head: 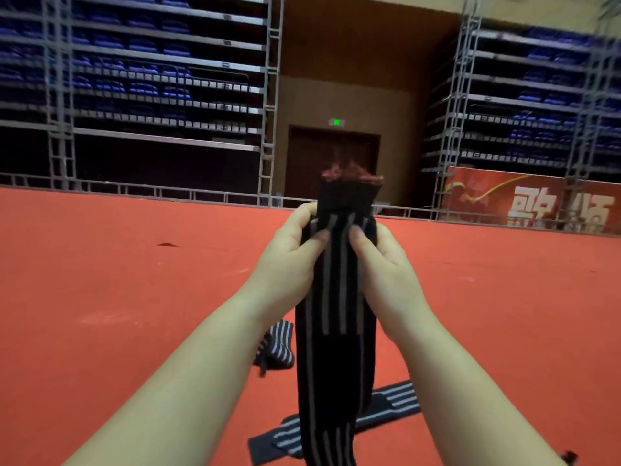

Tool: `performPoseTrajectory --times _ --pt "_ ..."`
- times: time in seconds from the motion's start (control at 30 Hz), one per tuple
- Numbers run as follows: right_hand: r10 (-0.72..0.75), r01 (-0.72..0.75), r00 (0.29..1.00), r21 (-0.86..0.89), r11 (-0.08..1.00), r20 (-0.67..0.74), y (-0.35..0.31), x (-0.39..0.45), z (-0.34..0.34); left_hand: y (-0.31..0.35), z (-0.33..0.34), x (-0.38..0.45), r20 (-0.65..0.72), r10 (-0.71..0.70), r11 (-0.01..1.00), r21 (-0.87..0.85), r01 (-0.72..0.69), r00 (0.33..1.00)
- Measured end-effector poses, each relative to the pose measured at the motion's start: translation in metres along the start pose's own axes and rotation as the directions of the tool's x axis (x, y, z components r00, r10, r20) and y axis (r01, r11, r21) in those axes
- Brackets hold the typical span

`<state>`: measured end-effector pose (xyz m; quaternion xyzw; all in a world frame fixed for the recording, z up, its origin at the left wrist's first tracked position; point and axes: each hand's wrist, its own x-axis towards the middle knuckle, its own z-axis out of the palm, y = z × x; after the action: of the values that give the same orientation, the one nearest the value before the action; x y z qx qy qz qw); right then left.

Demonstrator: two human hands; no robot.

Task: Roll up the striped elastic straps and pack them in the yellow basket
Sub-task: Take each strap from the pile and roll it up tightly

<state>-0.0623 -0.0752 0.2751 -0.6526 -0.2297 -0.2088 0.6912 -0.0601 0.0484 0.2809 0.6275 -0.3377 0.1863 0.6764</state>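
Hands, 2: left hand (289, 260) and right hand (379, 264) pinch 1 strap (332, 331); 2 straps (386, 403) on floor (117, 280).

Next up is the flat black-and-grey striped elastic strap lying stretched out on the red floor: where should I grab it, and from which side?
Probably take the flat black-and-grey striped elastic strap at its far right end, from above. It lies flat on the red floor, and that end is exposed, while its middle is hidden behind the hanging black striped strap that both the left hand and right hand hold.
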Motion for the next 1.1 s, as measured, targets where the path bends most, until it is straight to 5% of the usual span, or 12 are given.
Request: performPoseTrajectory --times 0.17,0.27,0.37,0.47,0.53,0.67,0.77,0.9,0.97,1.1 --pt "0.220 -0.227 0.974 0.194 0.954 0.053 -0.014 0.005 0.001 0.007 -0.001 0.008 -0.166 0.249 0.966 0.107 -0.233 0.954" --pt "0.208 -0.224 0.971 0.155 0.962 0.116 -0.015 -0.005 -0.002 0.002 0.000 0.004 -0.177 0.301 0.944 0.195 -0.266 0.937" --pt "0.152 -0.163 0.983 0.125 0.979 0.099 -0.016 -0.011 -0.002 0.003 0.003 0.003 -0.234 0.060 0.993 -0.089 -0.083 0.970" --pt "0.056 -0.056 0.998 -0.008 0.998 0.031 -0.016 -0.010 -0.005 0.008 0.003 0.002 -0.080 -0.213 0.906 -0.390 0.166 0.974" --pt "0.026 -0.025 1.000 -0.072 0.997 0.013 -0.016 -0.012 -0.005 0.010 0.003 -0.004 0.011 -0.279 0.910 -0.316 0.269 0.960" --pt "-0.004 0.003 1.000 -0.097 0.995 -0.013 -0.015 -0.014 -0.004 0.005 0.004 -0.013 -0.018 -0.141 0.986 0.088 0.142 0.990" --pt "0.046 -0.046 0.998 -0.018 0.999 0.044 -0.013 -0.017 -0.003 0.005 0.004 -0.015 -0.139 -0.025 0.996 0.080 0.036 0.990" --pt "0.116 -0.094 0.982 -0.143 0.985 0.147 -0.005 -0.025 0.000 0.009 0.004 -0.012 -0.334 0.119 0.986 0.150 -0.072 0.935" --pt "0.074 -0.060 0.993 -0.137 0.989 0.093 -0.003 -0.026 0.001 0.009 0.003 -0.012 -0.314 0.028 0.998 0.065 -0.008 0.949" --pt "-0.017 0.009 0.997 -0.112 0.994 -0.069 -0.004 -0.022 -0.002 0.000 0.001 -0.023 -0.011 -0.258 0.966 0.014 0.258 0.966"
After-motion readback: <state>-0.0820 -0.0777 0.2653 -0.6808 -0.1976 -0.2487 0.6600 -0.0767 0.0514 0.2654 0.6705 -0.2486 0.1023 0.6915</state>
